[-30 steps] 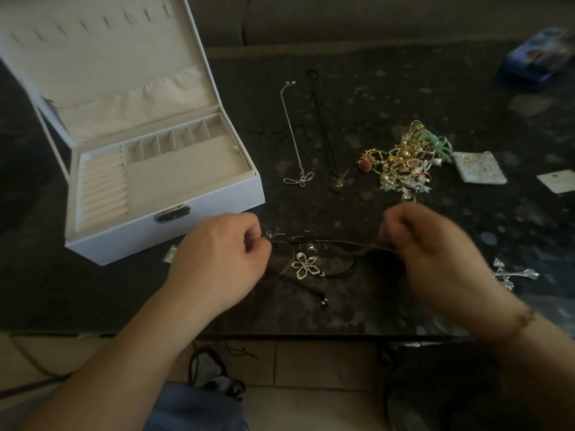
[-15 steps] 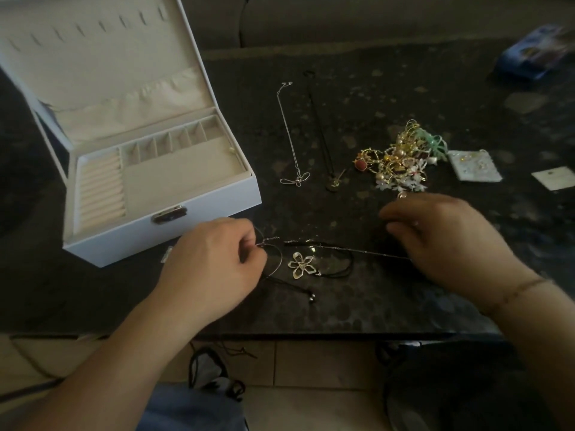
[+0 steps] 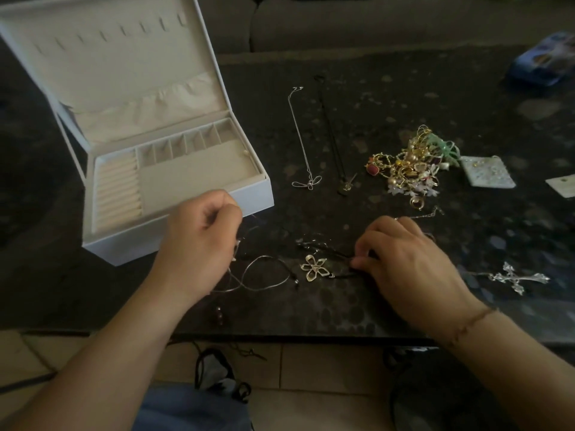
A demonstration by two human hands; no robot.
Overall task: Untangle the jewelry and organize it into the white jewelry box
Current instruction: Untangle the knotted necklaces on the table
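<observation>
On speckled stone, right hand [image 3: 410, 262] pinches flower pendant's [image 3: 315, 268] cord

Dim, underexposed; soft blur; wide-angle bending at edges.

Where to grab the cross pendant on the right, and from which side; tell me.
Pinch the cross pendant by its long bar, coming from above. It lies flat on the table, clear of other pieces, so nothing slips under it; its chain looks too thin to grip surely.

Left hand [image 3: 199, 241] lifted its chain [image 3: 264, 275] boxward — right hand [image 3: 407, 259] slid toward the flower pendant [image 3: 314, 267].
</observation>
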